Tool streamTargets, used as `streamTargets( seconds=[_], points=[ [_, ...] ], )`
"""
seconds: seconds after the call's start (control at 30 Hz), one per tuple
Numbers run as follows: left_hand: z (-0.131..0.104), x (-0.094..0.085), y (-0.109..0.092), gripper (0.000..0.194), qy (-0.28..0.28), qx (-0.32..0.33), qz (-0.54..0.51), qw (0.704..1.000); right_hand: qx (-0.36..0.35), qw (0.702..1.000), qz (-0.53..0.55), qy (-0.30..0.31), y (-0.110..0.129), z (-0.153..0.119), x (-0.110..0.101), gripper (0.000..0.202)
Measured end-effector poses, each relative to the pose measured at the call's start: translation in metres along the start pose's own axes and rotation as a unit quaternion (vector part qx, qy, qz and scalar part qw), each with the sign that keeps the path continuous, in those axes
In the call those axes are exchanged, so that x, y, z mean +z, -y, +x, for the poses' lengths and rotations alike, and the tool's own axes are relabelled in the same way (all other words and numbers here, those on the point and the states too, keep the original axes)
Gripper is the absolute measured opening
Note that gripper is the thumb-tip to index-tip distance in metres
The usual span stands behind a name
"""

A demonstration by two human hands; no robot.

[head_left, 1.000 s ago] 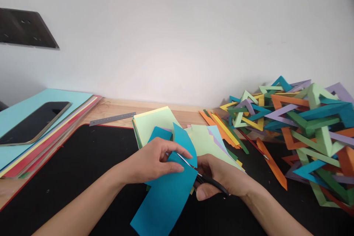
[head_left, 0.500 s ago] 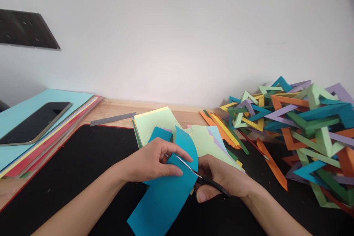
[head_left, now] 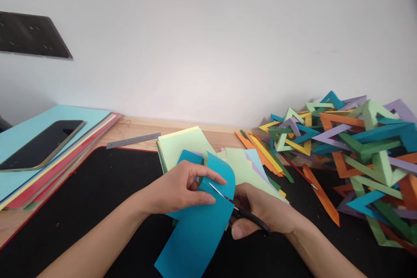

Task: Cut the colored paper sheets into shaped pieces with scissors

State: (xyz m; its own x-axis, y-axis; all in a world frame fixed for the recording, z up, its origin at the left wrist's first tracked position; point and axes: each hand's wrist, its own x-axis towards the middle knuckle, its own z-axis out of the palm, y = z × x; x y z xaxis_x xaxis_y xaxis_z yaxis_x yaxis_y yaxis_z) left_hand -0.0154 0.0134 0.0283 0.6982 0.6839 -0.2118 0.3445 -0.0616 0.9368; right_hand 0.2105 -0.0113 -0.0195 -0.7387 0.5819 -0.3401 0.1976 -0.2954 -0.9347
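A sheet of blue paper (head_left: 200, 236) is pinched by my left hand (head_left: 182, 186), its thumb and forefinger on either side of a slit. Black-handled scissors (head_left: 249, 217) sit in my right hand (head_left: 257, 208), fingers closed about the handles. Their blades reach leftward into the slit between my left thumb and forefinger. Above the slit the paper curls upward; below it a wide strip hangs toward me over the black mat (head_left: 120, 195). Behind my left hand lies a stack of light green and other coloured sheets (head_left: 185, 139).
A phone (head_left: 45, 143) rests on large coloured sheets (head_left: 87, 115) at the left. A steel ruler (head_left: 133, 140) lies at the back. On the right are orange and yellow strips (head_left: 265, 152), a red-handled knife (head_left: 301, 171) and piled folded-paper triangles (head_left: 368, 139).
The blades have closed further through the blue paper, and the slit now reaches its right edge. The upper flap curls more, and the lower strip has shifted slightly right.
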Motion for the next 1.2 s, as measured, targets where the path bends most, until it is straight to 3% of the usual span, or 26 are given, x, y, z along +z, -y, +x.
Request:
streamTargets(
  seconds=[0.4, 0.63, 0.87, 1.2],
  points=[
    [-0.0016, -0.0082, 0.0006, 0.038, -0.005, 0.013, 0.005, 1.000, 0.036, 0.999, -0.030, -0.012, -0.0032, -0.0028, -0.0041, 0.054],
    [0.0006, -0.0040, 0.0038, 0.040, 0.014, 0.010, -0.001, 1.000, -0.011, 1.000, 0.000, 0.021, 0.0015, 0.0002, 0.0005, 0.045],
    [0.0019, -0.0025, 0.0058, 0.042, 0.027, 0.011, -0.017, 0.999, 0.008, 1.000, -0.026, 0.004, -0.0034, -0.0009, -0.0013, 0.052],
    [0.0012, -0.0030, 0.0033, 0.041, 0.028, 0.011, -0.012, 0.999, -0.015, 1.000, 0.004, 0.021, 0.0000, 0.0000, 0.0010, 0.041]
  ],
)
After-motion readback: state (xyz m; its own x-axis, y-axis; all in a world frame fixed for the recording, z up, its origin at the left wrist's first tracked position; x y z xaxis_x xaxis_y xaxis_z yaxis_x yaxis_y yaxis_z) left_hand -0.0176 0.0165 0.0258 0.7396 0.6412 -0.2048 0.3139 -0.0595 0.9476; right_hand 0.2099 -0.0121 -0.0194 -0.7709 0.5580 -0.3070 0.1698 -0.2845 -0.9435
